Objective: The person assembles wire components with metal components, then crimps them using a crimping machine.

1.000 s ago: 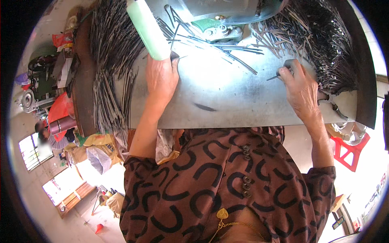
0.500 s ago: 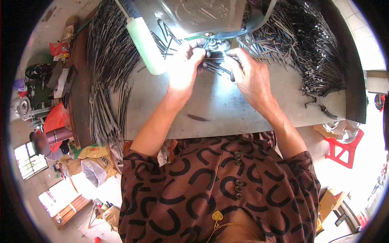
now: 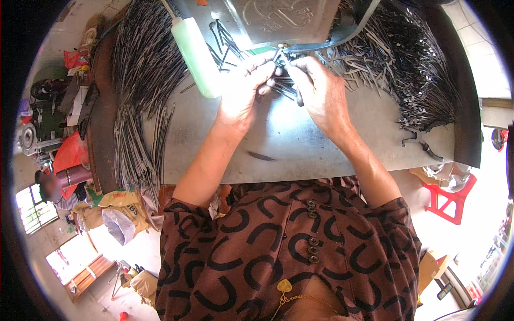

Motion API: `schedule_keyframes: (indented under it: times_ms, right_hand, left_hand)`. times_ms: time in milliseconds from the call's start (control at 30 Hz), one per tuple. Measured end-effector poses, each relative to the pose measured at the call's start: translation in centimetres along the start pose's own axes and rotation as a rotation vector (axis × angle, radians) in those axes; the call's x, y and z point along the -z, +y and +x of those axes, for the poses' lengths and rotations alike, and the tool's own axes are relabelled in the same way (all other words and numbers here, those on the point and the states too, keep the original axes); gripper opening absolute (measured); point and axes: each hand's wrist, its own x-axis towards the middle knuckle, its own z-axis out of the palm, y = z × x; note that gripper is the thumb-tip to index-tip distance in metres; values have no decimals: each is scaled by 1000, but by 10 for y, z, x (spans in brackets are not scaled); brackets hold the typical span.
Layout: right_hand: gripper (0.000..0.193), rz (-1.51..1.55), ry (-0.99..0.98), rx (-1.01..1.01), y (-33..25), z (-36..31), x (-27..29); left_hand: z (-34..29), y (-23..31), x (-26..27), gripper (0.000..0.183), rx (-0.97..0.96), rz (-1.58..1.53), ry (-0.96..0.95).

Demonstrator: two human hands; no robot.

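Note:
Under bright light at the far middle of the metal worktop (image 3: 214, 166), my two hands are close together. My left hand (image 3: 243, 88) is closed, thumb and fingers pinching a small dark piece too glare-washed to name. My right hand (image 3: 321, 91) is closed round a slim tool whose dark handle end (image 3: 300, 98) sticks out below the fingers; its kind is unclear. Thin dark metal rods (image 3: 284, 90) lie under and between the hands. More short rods (image 3: 225, 40) lie beyond my left hand.
Long dark rods (image 3: 142, 69) are heaped on the left, thin metal pieces (image 3: 417, 64) on the right. A pale green cylinder (image 3: 195, 56) and an embossed metal sheet (image 3: 284, 21) stand ahead. Pliers (image 3: 422, 143) lie at right. A red stool (image 3: 452, 198) stands beyond the worktop.
My right hand has shifted slightly left and up, closer to my left hand. The fingertips of both hands now nearly meet. The view has moved slightly.

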Motion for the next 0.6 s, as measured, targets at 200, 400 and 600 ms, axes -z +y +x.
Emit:
schedule_keyframes:
  times_ms: [200,400,600]
  right_hand:
    - [18,13,19,-14,2,-3,1]
    - [17,47,4,-22,0,-3,-3]
    - [16,69,63,-65,5,-3,-11]
  left_hand:
    - [-2,4,-3,23,6,7,-40]
    - [-4,-3,-2,26,-47,96,18]
    - [2,-6,-8,24,-41,58,45]
